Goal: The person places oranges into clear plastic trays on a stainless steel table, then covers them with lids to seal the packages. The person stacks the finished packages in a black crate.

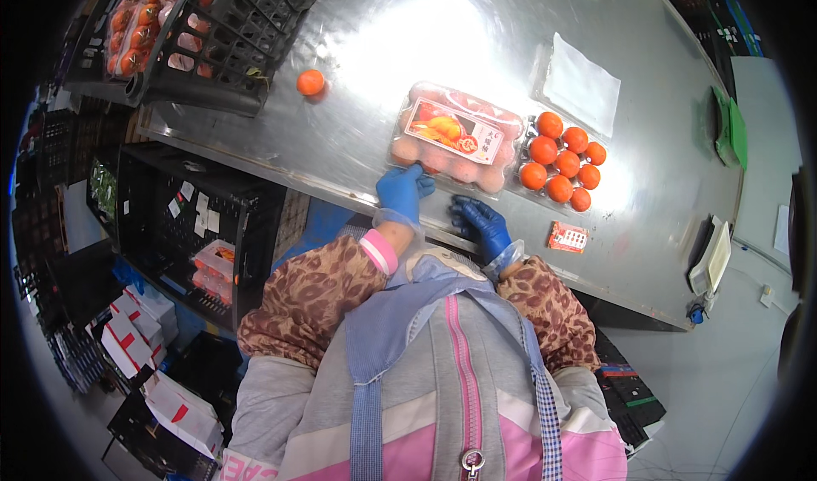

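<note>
A closed clear plastic clamshell pack of fruit (pixel 408 150) with a picture label lies on the metal table. My left hand (pixel 400 193), in a blue glove, is at its near left edge; its fingers are partly bent and a fingertip meets the pack's rim. My right hand (pixel 483 228), also blue-gloved, hovers by the table's near edge, apart from the pack, fingers somewhat spread with nothing in them. To the right, an open clear tray holds several orange persimmons (pixel 568 163). A clear lid with a white pad (pixel 582 85) lies behind it.
One loose persimmon (pixel 311 83) sits on the table (pixel 357 123) at left, near a black crate (pixel 230 47) with packed fruit. A small red-and-white card (pixel 568 237) lies front right. Below left stands another black crate (pixel 179 217) holding a fruit pack.
</note>
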`<state>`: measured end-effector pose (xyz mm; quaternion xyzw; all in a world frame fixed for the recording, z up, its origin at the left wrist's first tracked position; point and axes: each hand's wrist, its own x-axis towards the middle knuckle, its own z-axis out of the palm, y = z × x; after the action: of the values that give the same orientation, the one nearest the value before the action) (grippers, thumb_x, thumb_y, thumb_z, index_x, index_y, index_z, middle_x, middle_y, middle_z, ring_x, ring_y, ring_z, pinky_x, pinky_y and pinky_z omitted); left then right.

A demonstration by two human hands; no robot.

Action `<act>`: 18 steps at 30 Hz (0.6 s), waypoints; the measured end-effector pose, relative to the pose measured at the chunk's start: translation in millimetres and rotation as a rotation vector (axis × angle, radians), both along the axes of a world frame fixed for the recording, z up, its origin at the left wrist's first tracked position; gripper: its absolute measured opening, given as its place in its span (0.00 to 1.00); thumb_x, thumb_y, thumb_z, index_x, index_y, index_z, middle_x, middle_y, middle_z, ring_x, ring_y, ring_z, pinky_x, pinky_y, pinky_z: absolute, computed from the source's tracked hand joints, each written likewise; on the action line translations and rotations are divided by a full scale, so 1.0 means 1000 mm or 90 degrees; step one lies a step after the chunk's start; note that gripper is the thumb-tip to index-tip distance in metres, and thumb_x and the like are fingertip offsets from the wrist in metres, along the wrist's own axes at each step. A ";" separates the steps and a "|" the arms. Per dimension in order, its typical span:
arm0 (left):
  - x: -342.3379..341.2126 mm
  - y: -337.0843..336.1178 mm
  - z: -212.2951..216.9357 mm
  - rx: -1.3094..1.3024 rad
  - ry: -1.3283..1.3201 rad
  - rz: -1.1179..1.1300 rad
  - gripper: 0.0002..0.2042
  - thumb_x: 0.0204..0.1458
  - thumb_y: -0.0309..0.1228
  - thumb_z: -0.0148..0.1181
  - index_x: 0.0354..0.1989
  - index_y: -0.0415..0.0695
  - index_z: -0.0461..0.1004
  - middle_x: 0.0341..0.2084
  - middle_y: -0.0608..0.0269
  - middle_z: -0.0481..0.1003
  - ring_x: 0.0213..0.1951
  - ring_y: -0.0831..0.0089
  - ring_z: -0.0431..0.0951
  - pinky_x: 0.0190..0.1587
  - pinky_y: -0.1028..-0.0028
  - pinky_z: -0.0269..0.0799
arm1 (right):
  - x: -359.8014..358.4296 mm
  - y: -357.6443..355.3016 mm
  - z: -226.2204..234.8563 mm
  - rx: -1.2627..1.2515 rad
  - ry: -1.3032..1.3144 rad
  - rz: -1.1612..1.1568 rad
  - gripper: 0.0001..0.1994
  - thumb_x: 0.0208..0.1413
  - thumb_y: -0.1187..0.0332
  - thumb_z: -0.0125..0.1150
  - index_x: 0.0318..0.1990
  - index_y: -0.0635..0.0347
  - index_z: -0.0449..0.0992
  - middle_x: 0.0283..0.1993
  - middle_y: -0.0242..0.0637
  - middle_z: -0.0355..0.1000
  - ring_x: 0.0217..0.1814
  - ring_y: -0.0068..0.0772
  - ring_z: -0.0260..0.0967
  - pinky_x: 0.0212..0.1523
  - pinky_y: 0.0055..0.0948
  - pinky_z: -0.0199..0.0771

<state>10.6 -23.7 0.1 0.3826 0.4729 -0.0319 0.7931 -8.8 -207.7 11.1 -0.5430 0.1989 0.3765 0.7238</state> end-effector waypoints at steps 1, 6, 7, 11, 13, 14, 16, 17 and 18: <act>-0.001 0.000 -0.008 0.012 -0.030 0.000 0.03 0.51 0.26 0.56 0.30 0.40 0.73 0.24 0.61 0.75 0.24 0.70 0.77 0.27 0.72 0.75 | 0.003 -0.004 -0.007 0.072 0.015 -0.050 0.13 0.60 0.70 0.55 0.52 0.61 0.73 0.45 0.31 0.75 0.39 0.19 0.68 0.40 0.26 0.69; -0.018 0.009 -0.026 0.807 -0.124 -0.575 0.09 0.50 0.31 0.53 0.21 0.44 0.75 0.16 0.55 0.72 0.19 0.65 0.72 0.27 0.66 0.69 | 0.009 0.000 -0.042 -0.388 -0.685 0.273 0.11 0.55 0.74 0.53 0.45 0.64 0.75 0.40 0.46 0.74 0.42 0.40 0.73 0.42 0.32 0.73; -0.018 0.008 -0.024 0.672 -0.062 -0.566 0.09 0.49 0.32 0.54 0.22 0.43 0.76 0.17 0.56 0.73 0.20 0.66 0.73 0.26 0.67 0.70 | 0.006 0.002 -0.046 -0.366 -0.631 0.232 0.12 0.56 0.72 0.52 0.47 0.65 0.74 0.42 0.44 0.74 0.43 0.39 0.72 0.43 0.32 0.73; -0.019 0.008 -0.005 0.081 0.043 -0.067 0.08 0.47 0.32 0.58 0.26 0.39 0.78 0.20 0.59 0.77 0.23 0.71 0.78 0.25 0.72 0.74 | 0.013 0.026 -0.055 0.023 -0.190 -0.157 0.17 0.61 0.63 0.47 0.51 0.66 0.70 0.45 0.38 0.73 0.45 0.34 0.70 0.47 0.30 0.71; -0.017 0.015 0.001 0.016 0.004 0.046 0.09 0.50 0.30 0.57 0.32 0.36 0.76 0.24 0.55 0.77 0.23 0.68 0.79 0.25 0.73 0.76 | 0.023 0.039 -0.051 0.122 -0.088 -0.205 0.16 0.63 0.63 0.46 0.48 0.67 0.71 0.41 0.35 0.72 0.43 0.33 0.71 0.45 0.26 0.72; -0.017 0.018 0.001 0.015 0.012 0.040 0.09 0.50 0.30 0.57 0.32 0.36 0.76 0.23 0.55 0.77 0.23 0.68 0.78 0.24 0.73 0.76 | 0.025 0.049 -0.051 0.050 -0.127 -0.210 0.15 0.63 0.63 0.46 0.47 0.67 0.71 0.40 0.35 0.71 0.42 0.30 0.70 0.43 0.26 0.71; -0.019 0.024 -0.001 0.014 0.012 0.048 0.09 0.50 0.31 0.57 0.32 0.36 0.76 0.23 0.55 0.77 0.23 0.68 0.79 0.25 0.73 0.76 | 0.028 0.061 -0.048 0.052 -0.119 -0.215 0.15 0.63 0.63 0.46 0.47 0.67 0.71 0.40 0.35 0.72 0.41 0.29 0.70 0.42 0.26 0.71; -0.017 0.026 -0.004 0.019 0.006 0.056 0.09 0.50 0.31 0.57 0.32 0.36 0.76 0.24 0.55 0.77 0.24 0.68 0.79 0.26 0.72 0.76 | 0.030 0.065 -0.048 0.080 -0.160 -0.195 0.15 0.63 0.63 0.46 0.47 0.68 0.71 0.40 0.34 0.72 0.41 0.28 0.70 0.41 0.26 0.71; -0.019 0.027 -0.005 0.019 0.005 0.065 0.10 0.50 0.31 0.57 0.33 0.36 0.76 0.25 0.55 0.77 0.25 0.68 0.79 0.26 0.72 0.76 | 0.030 0.067 -0.048 0.072 -0.190 -0.167 0.15 0.64 0.63 0.45 0.44 0.67 0.73 0.35 0.33 0.72 0.37 0.28 0.71 0.36 0.26 0.71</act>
<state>-8.9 3.2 -5.4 0.3699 0.4952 0.0143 0.7859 20.8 -141.2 -36.8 -0.5205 0.1369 0.2050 0.8175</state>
